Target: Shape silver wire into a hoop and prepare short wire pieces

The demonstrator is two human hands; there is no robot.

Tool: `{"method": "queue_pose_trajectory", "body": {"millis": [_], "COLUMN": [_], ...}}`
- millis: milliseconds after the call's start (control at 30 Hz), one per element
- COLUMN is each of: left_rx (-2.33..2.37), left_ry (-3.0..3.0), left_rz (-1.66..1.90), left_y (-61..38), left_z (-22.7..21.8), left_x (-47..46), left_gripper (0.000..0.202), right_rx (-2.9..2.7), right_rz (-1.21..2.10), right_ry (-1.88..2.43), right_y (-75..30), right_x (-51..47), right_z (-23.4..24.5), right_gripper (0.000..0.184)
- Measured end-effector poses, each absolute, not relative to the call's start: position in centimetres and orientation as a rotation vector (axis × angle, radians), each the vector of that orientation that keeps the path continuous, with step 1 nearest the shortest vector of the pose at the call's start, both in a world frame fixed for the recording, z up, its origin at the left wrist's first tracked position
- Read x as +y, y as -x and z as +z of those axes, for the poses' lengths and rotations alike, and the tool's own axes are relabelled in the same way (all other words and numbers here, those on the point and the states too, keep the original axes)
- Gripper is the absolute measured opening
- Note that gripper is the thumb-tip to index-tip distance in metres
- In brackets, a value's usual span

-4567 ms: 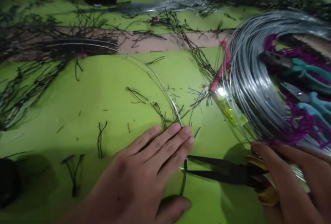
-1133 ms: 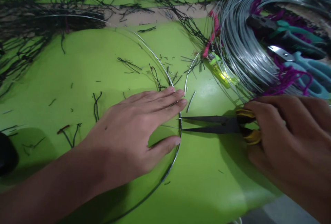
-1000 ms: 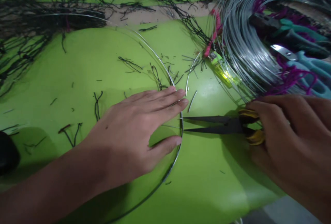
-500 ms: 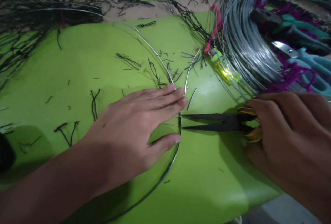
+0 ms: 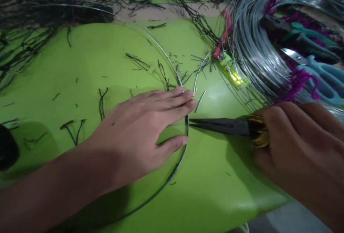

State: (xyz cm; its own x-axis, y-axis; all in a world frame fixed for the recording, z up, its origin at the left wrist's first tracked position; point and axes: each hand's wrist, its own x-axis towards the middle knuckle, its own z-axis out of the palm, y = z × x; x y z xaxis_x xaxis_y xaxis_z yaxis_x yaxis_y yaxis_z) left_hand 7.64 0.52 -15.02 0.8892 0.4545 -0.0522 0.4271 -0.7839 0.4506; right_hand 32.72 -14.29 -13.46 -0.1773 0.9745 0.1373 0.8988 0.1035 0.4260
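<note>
My left hand (image 5: pixel 145 132) lies flat, fingers stretched out, on the green table (image 5: pixel 88 64), pressing down a thin wire hoop (image 5: pixel 176 166) whose arc runs under the fingertips and past the thumb. My right hand (image 5: pixel 298 154) is closed round the yellow handles of long-nose pliers (image 5: pixel 225 126). The black jaws are together, and their tip meets the hoop just right of my left fingertips.
A big coil of silver wire (image 5: pixel 252 46) lies at the right, with teal-handled pliers and scissors (image 5: pixel 319 79) and purple yarn on it. A yellow-green lighter (image 5: pixel 232 73) sits beside the coil. Black twig scraps and short wire offcuts litter the table; its front edge is at the lower right.
The plier jaws, slightly apart half a second ago, have come together at the hoop. My left hand has stayed flat on the wire. The view has shifted a little.
</note>
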Motion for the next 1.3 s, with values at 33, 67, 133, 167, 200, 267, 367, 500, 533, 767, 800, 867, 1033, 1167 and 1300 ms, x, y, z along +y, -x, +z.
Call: {"method": "queue_pose_trajectory", "body": {"millis": [33,67,133,167,200,267,367,500,533,767,800,867,1033,1167,1300], "left_rx": [0.642,0.647,0.661,0.667,0.672,0.673,0.682,0.711,0.711,0.699,0.696,0.694,0.685,0.699,0.691], "left_ry": [-2.581,-2.565,-2.542,-2.538,-2.538,-2.535,-2.535,-2.594,-2.606,-2.604,-2.598,-2.583,-2.553,-2.536,-2.570], "left_rz": [0.096,0.104,0.107,0.103,0.102,0.106,0.091,0.106,0.113,0.138,0.141,0.141,0.123,0.104,0.112], "left_y": [-7.6,-7.6,-7.4,-7.4,-7.3,-7.2,-7.1,-6.9,-6.8,-6.6,-6.6,-6.7,-6.9,-6.8,-6.7], "left_z": [-15.1,-15.2,-15.3,-15.3,-15.3,-15.3,-15.2,-15.4,-15.5,-15.5,-15.5,-15.5,-15.5,-15.3,-15.3], "left_x": [0.6,0.6,0.7,0.8,0.8,0.9,0.8,0.6,0.5,0.3,0.2,0.3,0.4,0.4,0.3], "left_gripper": [0.058,0.059,0.061,0.061,0.061,0.062,0.064,0.075,0.076,0.072,0.072,0.073,0.070,0.070,0.070], "right_rx": [2.192,2.186,2.193,2.201,2.214,2.233,2.257,2.275,2.269,2.349,2.344,2.330,2.329,2.323,2.313], "right_rz": [0.634,0.637,0.620,0.600,0.577,0.539,0.547,0.524,0.516,0.536,0.528,0.514,0.531,0.556,0.540], "right_ry": [-1.887,-1.894,-1.916,-1.937,-1.961,-2.003,-2.007,-1.995,-1.994,-1.928,-1.929,-1.935,-1.929,-1.912,-1.885], "right_y": [-32.7,-32.7,-32.8,-32.8,-32.8,-33.0,-33.3,-33.6,-33.7,-34.3,-34.4,-34.5,-34.4,-34.4,-34.7], "right_x": [-14.3,-14.3,-14.3,-14.4,-14.4,-14.5,-14.4,-14.3,-14.2,-14.0,-14.1,-14.2,-14.2,-14.3,-14.1], "right_z": [-13.3,-13.2,-13.2,-13.3,-13.4,-13.7,-14.1,-14.1,-14.1,-14.5,-14.5,-14.5,-14.3,-14.3,-14.3], "right_gripper": [0.016,0.015,0.015,0.018,0.022,0.030,0.034,0.037,0.038,0.038,0.040,0.042,0.041,0.036,0.022]}}
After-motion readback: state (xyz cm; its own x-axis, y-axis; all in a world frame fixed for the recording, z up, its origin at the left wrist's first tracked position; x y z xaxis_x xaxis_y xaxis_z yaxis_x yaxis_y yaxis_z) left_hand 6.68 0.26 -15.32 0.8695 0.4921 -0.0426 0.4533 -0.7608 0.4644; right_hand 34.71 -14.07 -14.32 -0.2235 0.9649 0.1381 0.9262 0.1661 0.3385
